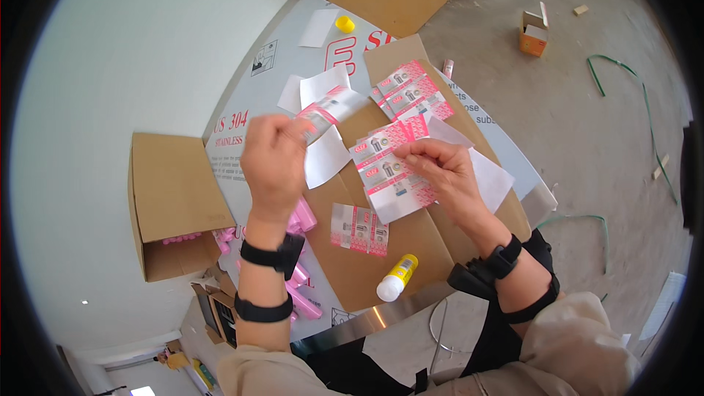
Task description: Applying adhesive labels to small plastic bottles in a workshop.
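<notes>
My left hand point(273, 165) pinches a pink-and-white printed label point(334, 111), smeared by motion, above the cardboard sheet point(330, 264). Closed fingers of my right hand point(444, 172) grip the edge of a fanned set of similar labels point(389, 169). Beyond that set lie more overlapping labels point(414, 92). Nearer to me, a separate label piece point(359, 229) rests flat on the cardboard. A yellow glue stick point(398, 277) with a white end lies close to the front edge.
Pink tubes point(302, 301) lie along the left side, beside an open cardboard box point(176, 191). White paper pieces point(326, 158) are scattered around the labels. A yellow cap point(345, 24) stands at the far end. On the floor are a small orange box point(534, 35) and green strapping point(645, 103).
</notes>
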Available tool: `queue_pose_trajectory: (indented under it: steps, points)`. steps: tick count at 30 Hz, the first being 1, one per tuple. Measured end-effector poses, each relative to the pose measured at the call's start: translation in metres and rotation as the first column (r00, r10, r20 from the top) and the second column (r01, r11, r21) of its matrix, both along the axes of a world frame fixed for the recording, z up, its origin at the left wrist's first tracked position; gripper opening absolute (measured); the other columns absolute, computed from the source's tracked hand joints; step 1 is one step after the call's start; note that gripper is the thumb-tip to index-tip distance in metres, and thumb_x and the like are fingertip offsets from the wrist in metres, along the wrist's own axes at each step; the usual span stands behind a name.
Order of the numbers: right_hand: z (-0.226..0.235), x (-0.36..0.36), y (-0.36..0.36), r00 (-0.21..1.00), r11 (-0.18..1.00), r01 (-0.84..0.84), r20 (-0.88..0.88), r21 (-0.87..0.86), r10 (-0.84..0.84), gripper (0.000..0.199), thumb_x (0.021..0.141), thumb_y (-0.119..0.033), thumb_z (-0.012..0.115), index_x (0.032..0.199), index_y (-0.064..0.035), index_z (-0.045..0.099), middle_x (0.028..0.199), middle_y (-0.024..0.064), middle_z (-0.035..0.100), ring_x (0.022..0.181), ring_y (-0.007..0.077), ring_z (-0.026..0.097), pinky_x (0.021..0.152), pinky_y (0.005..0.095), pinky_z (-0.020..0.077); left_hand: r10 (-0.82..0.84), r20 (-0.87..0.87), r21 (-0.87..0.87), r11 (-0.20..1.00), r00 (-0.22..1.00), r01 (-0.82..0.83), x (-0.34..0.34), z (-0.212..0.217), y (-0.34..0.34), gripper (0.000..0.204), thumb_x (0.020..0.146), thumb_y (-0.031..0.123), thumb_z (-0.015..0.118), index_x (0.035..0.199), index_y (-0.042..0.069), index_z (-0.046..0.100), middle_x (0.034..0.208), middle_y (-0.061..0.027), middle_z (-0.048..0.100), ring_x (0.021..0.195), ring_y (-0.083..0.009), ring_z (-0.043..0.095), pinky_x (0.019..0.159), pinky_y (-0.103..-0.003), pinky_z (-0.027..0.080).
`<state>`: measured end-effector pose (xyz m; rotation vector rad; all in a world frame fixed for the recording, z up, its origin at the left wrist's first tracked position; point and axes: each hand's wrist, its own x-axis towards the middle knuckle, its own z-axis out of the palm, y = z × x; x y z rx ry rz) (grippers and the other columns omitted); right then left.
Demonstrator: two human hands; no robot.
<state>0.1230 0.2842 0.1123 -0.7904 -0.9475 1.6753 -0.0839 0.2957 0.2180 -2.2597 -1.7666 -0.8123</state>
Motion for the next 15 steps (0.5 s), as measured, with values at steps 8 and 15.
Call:
queue_pose_trajectory:
  steps: [8,15]
  points:
    - [0.005,0.004,0.000,0.920,0.991,-0.076,-0.391,-0.110,0.027,0.022,0.089,-0.018,0.059,0.098,0.0017,0.065,0.089,0.0037,0.065,0.081,0.0071,0.057,0.073,0.0224,0.0458,-0.333,-0.639,0.112,0.852,0.694,0.511,0.040,0.006,-0.033,0.018,0.064,0.007,0.065,0.082,0.002,0.062,0.077,-0.0061,0.053,0.073,-0.0201,0.053,0.054,-0.029,0.041]
    - [0.003,0.008,0.005,0.893,0.977,-0.067,-0.449,-0.202,-0.031,0.017,0.086,-0.014,0.062,0.092,0.0017,0.066,0.083,0.0038,0.066,0.072,0.0067,0.060,0.065,0.0210,0.0480,-0.367,-0.647,0.068,0.846,0.669,0.529,0.043,0.009,-0.033,0.009,0.067,0.004,0.061,0.076,0.001,0.060,0.078,-0.0078,0.054,0.077,-0.0207,0.054,0.055,-0.028,0.041]
